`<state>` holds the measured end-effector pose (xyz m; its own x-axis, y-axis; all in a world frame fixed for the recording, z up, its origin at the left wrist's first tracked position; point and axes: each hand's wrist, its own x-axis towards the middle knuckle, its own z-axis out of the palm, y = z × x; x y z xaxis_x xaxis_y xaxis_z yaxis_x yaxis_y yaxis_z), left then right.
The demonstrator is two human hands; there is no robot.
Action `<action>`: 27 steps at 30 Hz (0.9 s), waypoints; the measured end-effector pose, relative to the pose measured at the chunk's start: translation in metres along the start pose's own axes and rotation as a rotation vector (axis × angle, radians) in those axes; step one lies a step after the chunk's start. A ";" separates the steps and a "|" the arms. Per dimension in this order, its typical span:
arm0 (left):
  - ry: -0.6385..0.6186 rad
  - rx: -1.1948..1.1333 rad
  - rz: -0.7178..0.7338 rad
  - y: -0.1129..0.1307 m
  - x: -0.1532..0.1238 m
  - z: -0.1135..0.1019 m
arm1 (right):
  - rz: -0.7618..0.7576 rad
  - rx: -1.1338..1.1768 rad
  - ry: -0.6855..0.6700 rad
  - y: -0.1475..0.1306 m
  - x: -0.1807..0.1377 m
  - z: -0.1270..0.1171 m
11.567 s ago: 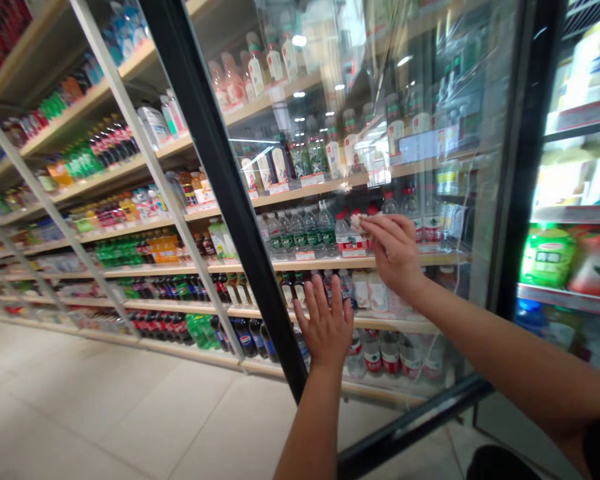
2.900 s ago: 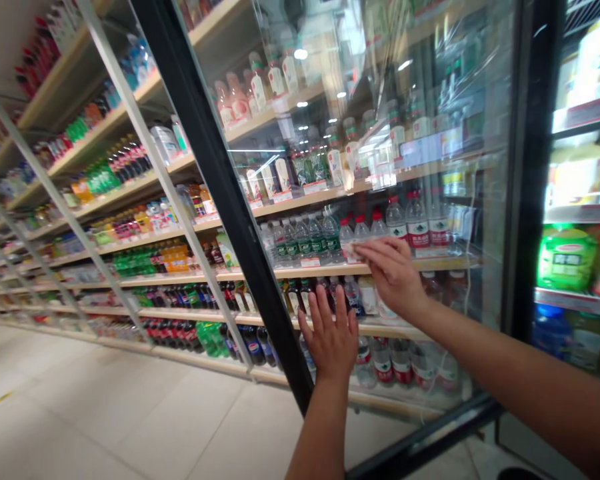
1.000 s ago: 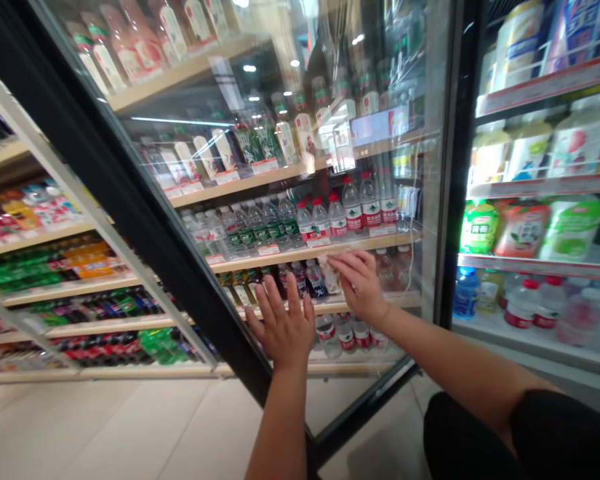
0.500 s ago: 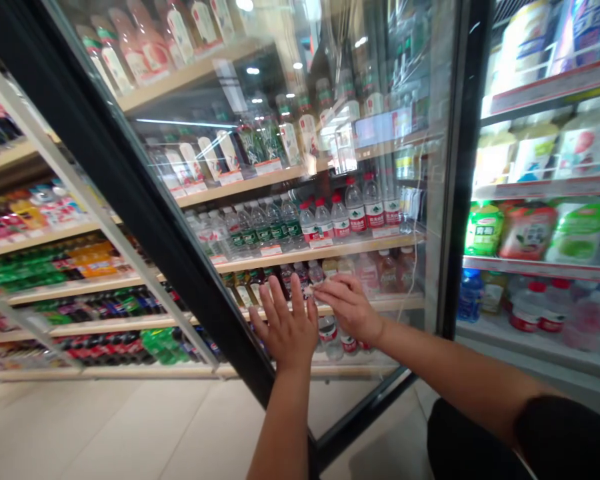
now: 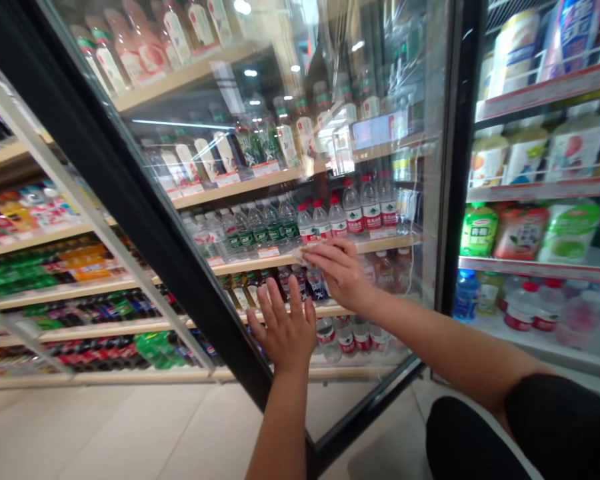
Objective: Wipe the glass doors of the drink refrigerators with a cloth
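Observation:
Before me stands a glass door (image 5: 185, 267) with a black frame, swung open at an angle. My left hand (image 5: 286, 333) is spread flat against the glass, fingers apart, holding nothing. Up and to its right, my right hand (image 5: 343, 275) has its fingers pressed together at the pane. A small whitish wad (image 5: 299, 255) shows at its fingertips; whether it is cloth or paper is unclear. Through the glass, red-capped water bottles (image 5: 354, 212) appear just above my right hand.
Right of the door, an open cooler shelf (image 5: 540, 267) carries bottled drinks. Behind the glass and at left, wooden shelves (image 5: 105, 331) hold rows of bottles. A white post (image 5: 95, 217) slants at left. Pale floor tiles (image 5: 130, 427) lie below; my dark-clothed knee (image 5: 460, 433) is at lower right.
My right hand has moved up the glass and slightly left, with the whitish wad. My left hand stays spread on the pane. The view has shifted slightly.

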<state>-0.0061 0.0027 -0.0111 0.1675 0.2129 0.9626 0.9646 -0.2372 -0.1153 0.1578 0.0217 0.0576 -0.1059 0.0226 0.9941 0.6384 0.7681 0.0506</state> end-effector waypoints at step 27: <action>0.005 -0.020 0.000 -0.012 0.028 -0.022 | -0.164 -0.149 -0.064 0.036 0.156 0.019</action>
<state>-0.0178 -0.0088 0.0225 0.1661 0.2084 0.9638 0.9603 -0.2565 -0.1100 0.1495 0.0653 0.2123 -0.2624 -0.0507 0.9636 0.7137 0.6619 0.2292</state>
